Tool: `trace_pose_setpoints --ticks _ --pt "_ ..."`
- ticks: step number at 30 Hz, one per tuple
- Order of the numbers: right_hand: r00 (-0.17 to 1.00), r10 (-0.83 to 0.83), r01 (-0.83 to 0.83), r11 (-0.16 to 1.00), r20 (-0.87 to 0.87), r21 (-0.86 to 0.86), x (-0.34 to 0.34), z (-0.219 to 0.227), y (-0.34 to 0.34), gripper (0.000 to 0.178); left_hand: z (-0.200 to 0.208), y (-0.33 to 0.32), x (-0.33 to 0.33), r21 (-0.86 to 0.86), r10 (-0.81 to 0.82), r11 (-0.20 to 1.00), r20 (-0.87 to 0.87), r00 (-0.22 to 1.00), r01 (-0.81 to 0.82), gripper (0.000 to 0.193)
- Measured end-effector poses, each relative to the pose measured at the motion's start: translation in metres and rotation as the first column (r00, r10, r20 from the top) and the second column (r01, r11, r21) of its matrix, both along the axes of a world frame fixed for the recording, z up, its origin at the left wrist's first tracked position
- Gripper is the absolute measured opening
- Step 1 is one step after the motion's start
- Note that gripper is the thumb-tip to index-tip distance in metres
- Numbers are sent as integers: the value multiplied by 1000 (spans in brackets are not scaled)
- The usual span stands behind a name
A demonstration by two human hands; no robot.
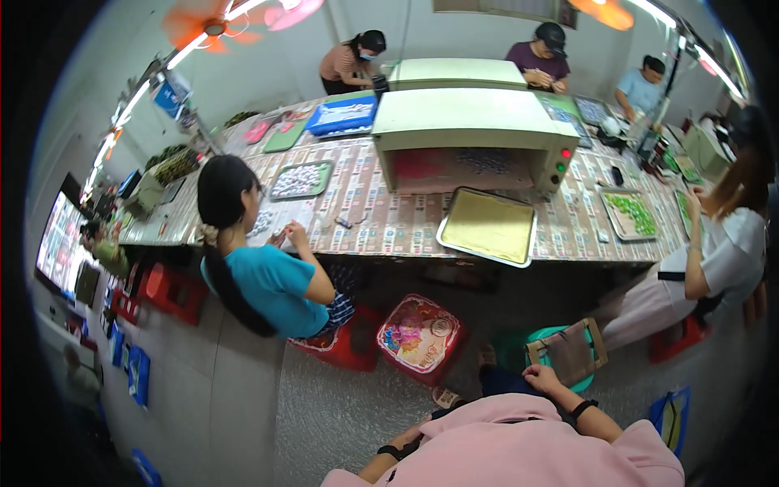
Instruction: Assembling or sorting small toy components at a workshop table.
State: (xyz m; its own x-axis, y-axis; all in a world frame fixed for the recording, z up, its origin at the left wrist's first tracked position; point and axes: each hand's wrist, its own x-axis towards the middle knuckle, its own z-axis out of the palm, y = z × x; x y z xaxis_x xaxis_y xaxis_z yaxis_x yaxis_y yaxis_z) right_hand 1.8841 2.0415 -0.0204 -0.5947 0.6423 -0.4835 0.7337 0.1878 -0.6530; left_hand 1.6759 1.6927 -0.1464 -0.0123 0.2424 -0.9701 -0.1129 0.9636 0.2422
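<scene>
Patterned table (389,231); right hand (542,378) near brown fabric (571,354), left hand (412,432) near pink shirt (511,442); 2 grips: cannot tell.

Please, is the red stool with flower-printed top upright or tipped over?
Upright: the red stool shows its printed seat facing up, with its red side below.

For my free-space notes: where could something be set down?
The tablecloth looks mostly bare between the yellow-lined tray and the tray of green pieces; so does the patterned red stool. Crowded: the far side left of the oven, with blue trays; the teal stool, mostly hidden by a brown wood-framed item.
</scene>
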Motion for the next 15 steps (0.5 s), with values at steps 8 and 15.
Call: trace_pose_setpoints --ticks 8,15 --pt "997 41 -42 999 64 22 -6 6 4 17 -12 -11 11 30 92 995 -33 995 -91 39" --pt "994 62 -67 996 87 55 -5 9 10 17 -49 -27 37 63 91 994 -57 994 -87 39"
